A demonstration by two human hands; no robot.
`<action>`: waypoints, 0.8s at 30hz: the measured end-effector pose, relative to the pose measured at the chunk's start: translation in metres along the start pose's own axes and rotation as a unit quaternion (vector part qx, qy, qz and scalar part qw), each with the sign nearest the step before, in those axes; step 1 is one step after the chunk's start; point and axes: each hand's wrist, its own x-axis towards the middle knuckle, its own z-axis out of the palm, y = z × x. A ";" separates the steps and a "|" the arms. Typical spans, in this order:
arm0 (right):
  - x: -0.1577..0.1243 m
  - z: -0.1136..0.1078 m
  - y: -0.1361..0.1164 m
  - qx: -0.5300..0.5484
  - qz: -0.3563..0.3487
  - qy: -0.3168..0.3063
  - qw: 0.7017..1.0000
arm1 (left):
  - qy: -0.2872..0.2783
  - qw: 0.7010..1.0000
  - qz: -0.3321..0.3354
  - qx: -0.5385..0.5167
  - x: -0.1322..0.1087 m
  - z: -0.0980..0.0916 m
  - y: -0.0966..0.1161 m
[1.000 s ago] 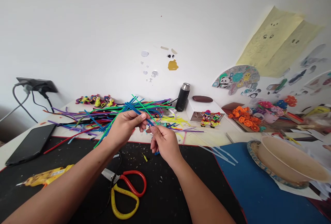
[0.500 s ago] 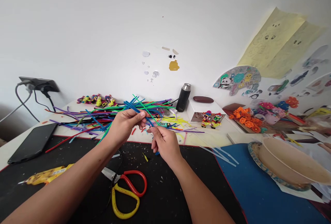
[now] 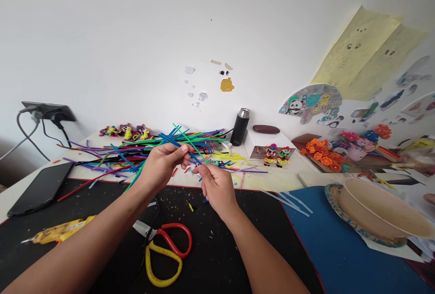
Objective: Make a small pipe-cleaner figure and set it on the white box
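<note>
Both hands are raised over the back edge of the black mat, close together. My left hand (image 3: 166, 162) is closed, its thumb pinching blue pipe cleaners (image 3: 195, 156) whose far ends stick out past the knuckles. My right hand (image 3: 217, 187) pinches the lower part of the same blue stems, and a bit of blue shows beneath its fingers. Behind the hands lies a heap of many-coloured pipe cleaners (image 3: 136, 151). Red-and-yellow-handled scissors (image 3: 176, 226) rest on the mat below, and a yellow glue gun (image 3: 63, 229) lies partly behind my left forearm.
A black phone (image 3: 41, 190) lies at the left. A black thermos (image 3: 240, 127) stands by a white box (image 3: 251, 144) with small figures (image 3: 277, 156) before it. Clear glue sticks (image 3: 288, 203) cross onto the blue mat (image 3: 326, 235). A large bowl (image 3: 384, 208) sits at the right.
The camera view has shifted slightly. My hands keep the same grip on the blue pipe cleaners, with barely any movement. Things on the table stay in place.
</note>
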 end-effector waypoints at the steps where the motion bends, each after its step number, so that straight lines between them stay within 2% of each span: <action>1: 0.000 0.000 0.001 -0.004 0.002 -0.005 1.000 | 0.002 1.000 0.000 0.003 0.001 -0.001 0.000; 7: 0.002 0.001 0.006 0.057 0.043 -0.025 0.997 | 0.001 1.000 -0.016 0.014 0.003 -0.005 -0.002; 14: 0.004 0.003 0.006 0.104 0.046 -0.012 0.993 | -0.027 0.998 -0.031 0.054 -0.002 0.000 -0.004; 18: 0.003 0.001 0.002 0.062 0.033 -0.002 0.998 | -0.034 0.996 -0.045 0.067 -0.003 0.005 -0.006; 24: 0.000 0.000 0.006 -0.077 -0.012 -0.020 0.997 | -0.024 0.996 -0.055 0.067 -0.001 0.003 -0.008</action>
